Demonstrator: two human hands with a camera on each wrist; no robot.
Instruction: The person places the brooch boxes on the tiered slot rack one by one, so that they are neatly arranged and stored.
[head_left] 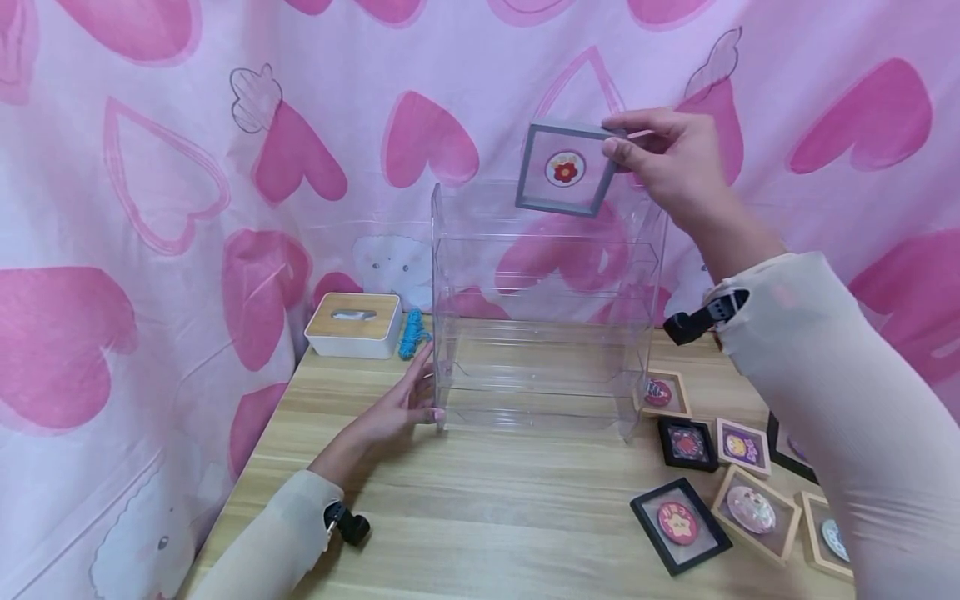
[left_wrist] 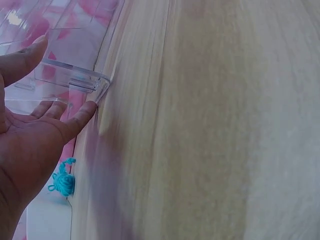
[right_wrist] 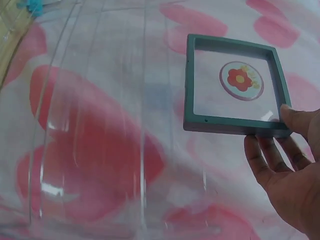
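Nearest, flat on the wood-grain table (head_left: 510,500), other frames (head_left: 677,525), black-rimmed or pale. Beyond, spread-fingered against the lower left side of the clear, tiered plastic rack (head_left: 540,321): left hand (head_left: 393,408). Up at the rack's top, left of the right hand (head_left: 678,158) and pinched at one corner by thumb and fingers: grey-green frame (head_left: 564,169), square, without long axis. Behind: rumpled, pink-hearted cloth (head_left: 360,167).

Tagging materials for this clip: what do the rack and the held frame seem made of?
Rack: probably clear, glossy acrylic; the curtain shows through and edges catch highlights. Frame: likely grey-green plastic or painted wood, smooth and fairly matte, its rim showing no grain.
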